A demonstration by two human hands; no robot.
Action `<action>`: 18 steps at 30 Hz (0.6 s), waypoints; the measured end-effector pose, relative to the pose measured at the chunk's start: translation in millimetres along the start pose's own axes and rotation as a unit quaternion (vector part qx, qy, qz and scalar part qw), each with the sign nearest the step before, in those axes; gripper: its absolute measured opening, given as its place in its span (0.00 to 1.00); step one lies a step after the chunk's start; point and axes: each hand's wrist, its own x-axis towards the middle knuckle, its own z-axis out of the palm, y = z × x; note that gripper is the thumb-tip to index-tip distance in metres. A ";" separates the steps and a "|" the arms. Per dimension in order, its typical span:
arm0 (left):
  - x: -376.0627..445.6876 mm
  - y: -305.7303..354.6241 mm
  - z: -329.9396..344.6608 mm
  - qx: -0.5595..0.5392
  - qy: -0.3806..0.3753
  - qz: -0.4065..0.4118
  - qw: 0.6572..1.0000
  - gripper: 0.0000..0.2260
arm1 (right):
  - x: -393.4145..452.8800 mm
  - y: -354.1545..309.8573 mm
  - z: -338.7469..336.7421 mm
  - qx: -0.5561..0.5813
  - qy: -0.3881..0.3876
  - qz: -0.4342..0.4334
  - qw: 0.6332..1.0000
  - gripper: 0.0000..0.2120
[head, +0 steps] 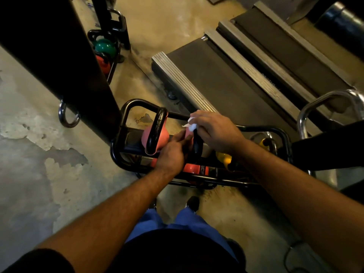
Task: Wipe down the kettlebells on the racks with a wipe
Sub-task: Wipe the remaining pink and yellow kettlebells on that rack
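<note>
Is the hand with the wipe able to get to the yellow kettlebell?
Probably yes. The right hand with the wipe is on the pink kettlebell, and the yellow kettlebell sits just beside it on the rack, with nothing over it.

Two hands, the left hand [173,152] and the right hand [214,131], work at one black rack [118,138]. One white wipe [192,124] sits under the right hand. Two pink kettlebells show on the top tier: one [155,134] just left of the hands, one [190,134] between them. One orange kettlebell [194,168] lies below the left hand, one yellow kettlebell [224,157] below the right wrist. Well beyond the hands, a second rack [118,46] holds one green kettlebell [105,47] and one red kettlebell [103,64]. Two treadmills [216,85] lie beyond the right hand.
</note>
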 end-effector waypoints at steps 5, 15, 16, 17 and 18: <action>-8.4 -1.3 0.5 0.068 -0.008 0.034 0.997 0.19 | 2.0 -6.1 -3.9 -0.075 -0.077 -0.076 0.991 0.14; -5.5 -7.5 29.0 0.382 -0.002 0.149 0.912 0.27 | -28.6 25.7 4.0 -0.096 -0.120 -0.026 0.988 0.21; -3.5 -8.2 29.8 0.389 -0.006 0.146 0.909 0.27 | -34.3 31.7 3.2 -0.086 -0.114 -0.016 0.990 0.22; -1.6 -8.1 30.0 0.392 -0.010 0.142 0.909 0.27 | -37.7 34.6 3.2 -0.079 -0.104 -0.009 0.991 0.23; 0.8 -8.5 30.4 0.391 -0.011 0.141 0.909 0.26 | -40.1 36.1 4.1 -0.072 -0.091 -0.006 0.993 0.24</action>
